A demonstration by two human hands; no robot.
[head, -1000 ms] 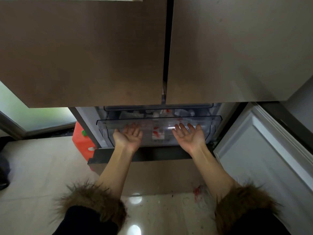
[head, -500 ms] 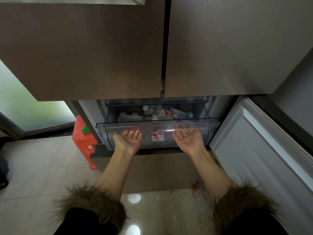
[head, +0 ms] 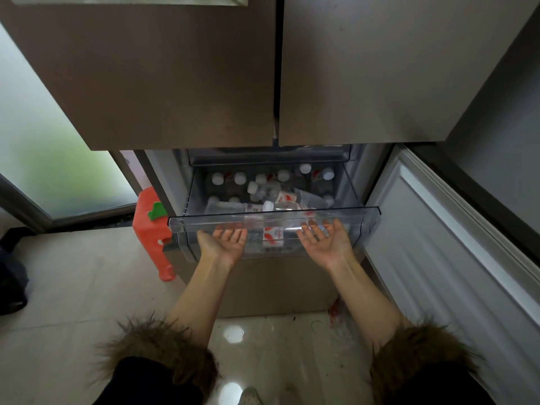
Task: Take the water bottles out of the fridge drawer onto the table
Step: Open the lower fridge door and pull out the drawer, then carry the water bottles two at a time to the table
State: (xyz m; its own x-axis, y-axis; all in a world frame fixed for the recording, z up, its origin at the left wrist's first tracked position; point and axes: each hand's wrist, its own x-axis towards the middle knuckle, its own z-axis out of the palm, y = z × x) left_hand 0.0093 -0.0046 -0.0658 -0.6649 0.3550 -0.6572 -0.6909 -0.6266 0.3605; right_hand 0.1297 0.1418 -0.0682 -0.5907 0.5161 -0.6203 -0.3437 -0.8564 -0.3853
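Note:
The clear plastic fridge drawer stands pulled out below the two brown upper fridge doors. Inside are several clear water bottles with white caps and red-and-white labels. Some stand upright at the back; others lie on their sides on top. My left hand and my right hand are palm-up at the drawer's front wall, with the fingers hooked under its front lip. No table is in view.
The white inside of an open lower fridge door stands close on the right. A red plastic stool sits on the tiled floor left of the drawer. A dark object lies at the far left.
The drawer has slid out towards me with both hands on its front. The bottles inside, mostly hidden before, now show from above.

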